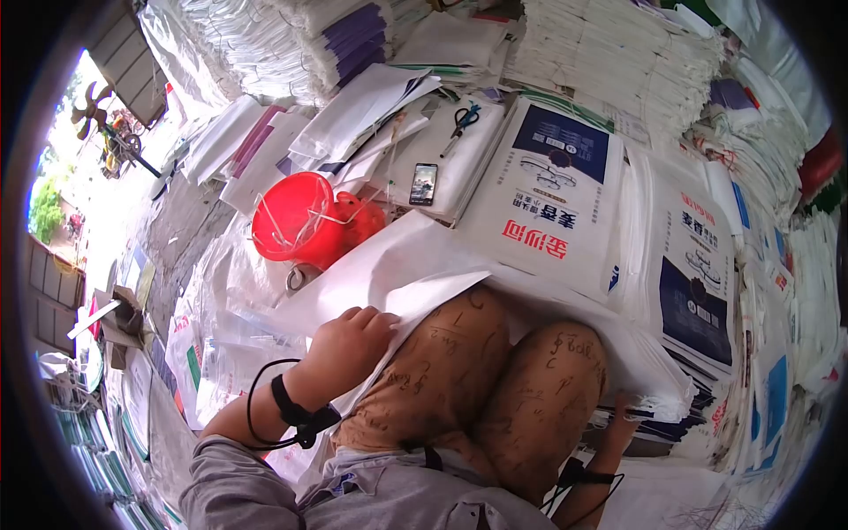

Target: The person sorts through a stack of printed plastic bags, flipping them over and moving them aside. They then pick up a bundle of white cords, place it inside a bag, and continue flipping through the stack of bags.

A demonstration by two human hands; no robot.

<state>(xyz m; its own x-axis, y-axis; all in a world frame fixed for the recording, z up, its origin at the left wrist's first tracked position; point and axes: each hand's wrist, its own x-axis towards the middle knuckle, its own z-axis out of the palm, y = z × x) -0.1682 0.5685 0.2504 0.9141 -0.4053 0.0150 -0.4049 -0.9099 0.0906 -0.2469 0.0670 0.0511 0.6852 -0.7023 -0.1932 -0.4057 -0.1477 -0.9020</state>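
Observation:
A white woven sack [389, 265] lies across my knees, its far side draped over the flat stack in front of me. At its near left edge my left hand [353, 343] is closed, fingers curled over the material. My right hand [624, 413] is low beside my right knee, at the sack's frayed right end; its fingers are mostly hidden, so their grip does not show. Just beyond the sack are printed flour sacks [552, 190] with blue panels and red lettering, and a second printed pile [693, 265] to the right.
A red plastic bucket [296, 216] with string over it stands front left. A phone [424, 184] and dark-handled scissors [461, 124] lie on white sheets. Tall bundles of stacked sacks [618, 62] rise at the back. A fan [93, 110] stands far left by the bright opening.

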